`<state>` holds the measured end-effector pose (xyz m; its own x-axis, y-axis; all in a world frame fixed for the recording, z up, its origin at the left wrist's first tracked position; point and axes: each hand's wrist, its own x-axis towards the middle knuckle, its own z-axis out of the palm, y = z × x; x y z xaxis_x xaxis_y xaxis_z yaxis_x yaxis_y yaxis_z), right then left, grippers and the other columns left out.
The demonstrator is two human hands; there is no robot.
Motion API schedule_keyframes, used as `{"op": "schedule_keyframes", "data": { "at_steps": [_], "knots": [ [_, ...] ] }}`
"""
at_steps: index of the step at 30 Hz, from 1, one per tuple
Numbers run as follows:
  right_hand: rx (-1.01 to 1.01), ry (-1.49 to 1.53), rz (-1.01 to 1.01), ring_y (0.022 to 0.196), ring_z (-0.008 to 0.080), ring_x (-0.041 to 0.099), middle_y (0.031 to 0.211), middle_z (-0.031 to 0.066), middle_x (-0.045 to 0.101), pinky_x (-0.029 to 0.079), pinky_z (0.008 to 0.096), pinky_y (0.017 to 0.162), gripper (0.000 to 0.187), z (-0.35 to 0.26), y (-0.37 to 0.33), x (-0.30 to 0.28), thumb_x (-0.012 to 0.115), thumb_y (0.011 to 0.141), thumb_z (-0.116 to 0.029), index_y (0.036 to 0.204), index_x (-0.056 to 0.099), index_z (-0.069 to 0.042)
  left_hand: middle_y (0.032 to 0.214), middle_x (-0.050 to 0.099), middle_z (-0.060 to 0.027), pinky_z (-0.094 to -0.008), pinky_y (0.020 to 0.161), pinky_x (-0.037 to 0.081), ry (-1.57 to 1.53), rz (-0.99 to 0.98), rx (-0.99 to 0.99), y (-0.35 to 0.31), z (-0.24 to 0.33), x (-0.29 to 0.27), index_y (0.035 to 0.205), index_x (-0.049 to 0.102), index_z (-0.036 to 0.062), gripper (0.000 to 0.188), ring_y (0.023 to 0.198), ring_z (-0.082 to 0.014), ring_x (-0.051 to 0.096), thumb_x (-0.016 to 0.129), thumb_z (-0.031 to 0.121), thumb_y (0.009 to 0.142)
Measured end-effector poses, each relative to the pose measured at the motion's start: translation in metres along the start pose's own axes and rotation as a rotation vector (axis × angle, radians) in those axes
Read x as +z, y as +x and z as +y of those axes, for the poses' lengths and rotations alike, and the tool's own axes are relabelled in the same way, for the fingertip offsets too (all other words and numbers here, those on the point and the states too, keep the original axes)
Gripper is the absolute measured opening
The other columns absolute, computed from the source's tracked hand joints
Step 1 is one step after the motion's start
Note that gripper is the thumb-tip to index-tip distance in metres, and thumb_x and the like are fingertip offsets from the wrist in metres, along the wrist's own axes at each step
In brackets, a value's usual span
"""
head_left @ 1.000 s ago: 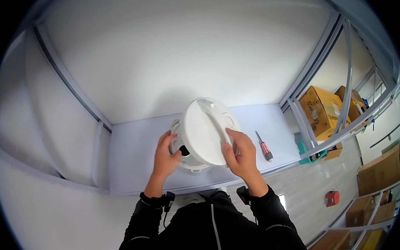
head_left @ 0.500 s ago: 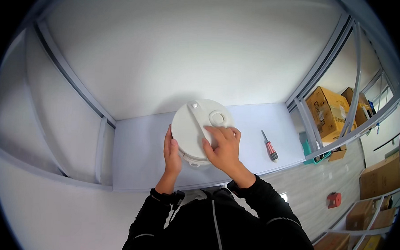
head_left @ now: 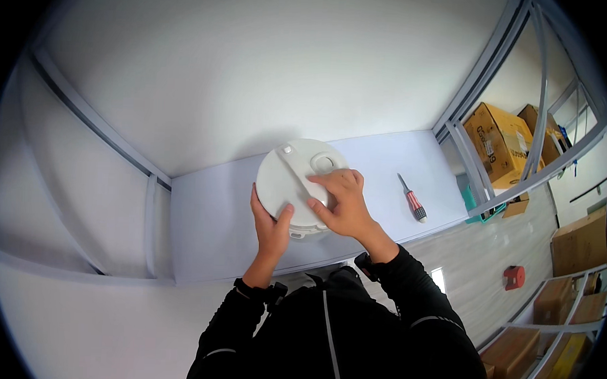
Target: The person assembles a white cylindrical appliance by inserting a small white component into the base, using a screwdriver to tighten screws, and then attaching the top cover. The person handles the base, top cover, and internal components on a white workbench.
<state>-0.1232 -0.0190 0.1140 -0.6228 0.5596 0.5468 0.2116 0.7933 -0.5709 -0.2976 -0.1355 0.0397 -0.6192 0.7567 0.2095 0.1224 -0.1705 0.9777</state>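
Observation:
A round white lidded appliance (head_left: 283, 188) stands on the pale tabletop, a raised bar handle (head_left: 299, 170) running across its lid. A round fitting (head_left: 325, 163) sits beside that bar, and a small tab (head_left: 296, 234) sticks out at the near rim. My left hand (head_left: 272, 230) grips the near left side, thumb on top of the lid and fingers against the side wall. With thumb and forefinger, my right hand (head_left: 345, 203) pinches the near right end of the bar handle. Its palm hides the lid's right edge.
A red and black screwdriver (head_left: 411, 199) lies on the tabletop (head_left: 211, 219) to the right. Grey metal frame posts (head_left: 103, 123) flank the table. Beyond the right post are cardboard boxes (head_left: 502, 144), a teal basket (head_left: 485, 212) and a red stool (head_left: 514, 277) on the floor.
My left thumb has moved from the appliance's side onto the lid's top. My right hand stays on the handle. The whole view has shifted slightly.

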Motion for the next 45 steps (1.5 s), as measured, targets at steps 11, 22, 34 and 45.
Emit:
{"op": "schedule_keyframes", "data": {
  "at_steps": [11,22,34,45],
  "knots": [
    [0.395,0.207,0.196,0.152,0.0518,0.037,0.163,0.0325,0.038,0.037,0.0524,0.123,0.064,0.025,-0.005,0.014,0.073,0.1,-0.036,0.151,0.056,-0.002,0.165,0.033,-0.0293,-0.0467,0.125,0.032,0.093,0.0,0.025,-0.006,0.007,0.007,0.165,0.012,-0.0094,0.099,0.15,-0.0382,0.04,0.075,0.021,0.095],
    [0.466,0.412,0.066,0.159,0.0406,0.027,0.169,0.0247,0.028,0.029,0.047,0.128,0.053,0.043,-0.013,0.021,0.059,0.105,-0.012,0.157,0.049,-0.012,0.165,0.034,-0.0287,-0.0451,0.125,0.031,-0.115,0.022,-0.121,-0.004,0.023,0.009,0.166,0.011,-0.0088,0.094,0.15,-0.036,0.041,0.069,0.015,0.095],
    [0.286,0.399,0.104,0.156,0.0448,0.028,0.167,0.0262,0.029,0.031,0.0514,0.126,0.052,0.047,-0.017,0.014,0.062,0.103,-0.01,0.153,0.051,-0.012,0.165,0.034,-0.0281,-0.0449,0.126,0.031,0.018,-0.05,0.021,0.008,0.009,-0.001,0.166,0.013,-0.0097,0.09,0.151,-0.0368,0.041,0.066,0.012,0.097],
    [0.315,0.399,0.08,0.155,0.0419,0.032,0.166,0.0252,0.03,0.033,0.0498,0.125,0.053,0.057,-0.021,0.02,0.063,0.104,-0.012,0.155,0.049,-0.012,0.161,0.039,-0.0271,-0.044,0.123,0.036,0.065,-0.033,-0.049,0.007,0.011,0.0,0.165,0.017,-0.008,0.088,0.147,-0.0359,0.045,0.067,0.013,0.096]
  ]
}}
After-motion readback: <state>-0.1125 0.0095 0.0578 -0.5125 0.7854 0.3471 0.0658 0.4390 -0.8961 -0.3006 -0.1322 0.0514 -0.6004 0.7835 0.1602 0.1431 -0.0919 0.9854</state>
